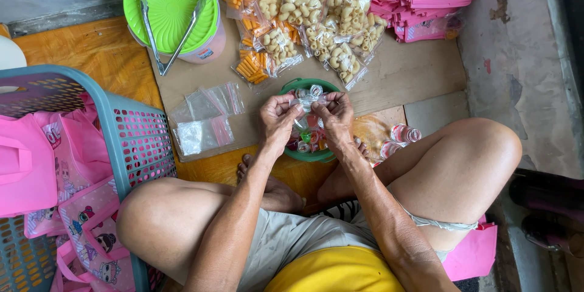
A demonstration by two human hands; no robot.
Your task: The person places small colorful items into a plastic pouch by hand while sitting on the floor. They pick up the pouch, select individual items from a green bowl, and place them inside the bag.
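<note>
Mid-way: left hand (277,118) and right hand (334,115) pinching one small clear bag (306,98) over green bowl (304,146); filled snack bags (304,12) stacked, empty bags (204,118) waiting.

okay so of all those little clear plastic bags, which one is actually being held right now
The small clear bag pinched between the left hand and right hand over the green bowl. The empty bags lie flat on the cardboard; the filled snack bags lie farther away, untouched.

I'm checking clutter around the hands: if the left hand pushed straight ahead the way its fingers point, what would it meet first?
Probably the packets of pale curled snacks beyond the green bowl; the left hand holds a small clear bag above that bowl, though height is unclear.
</note>
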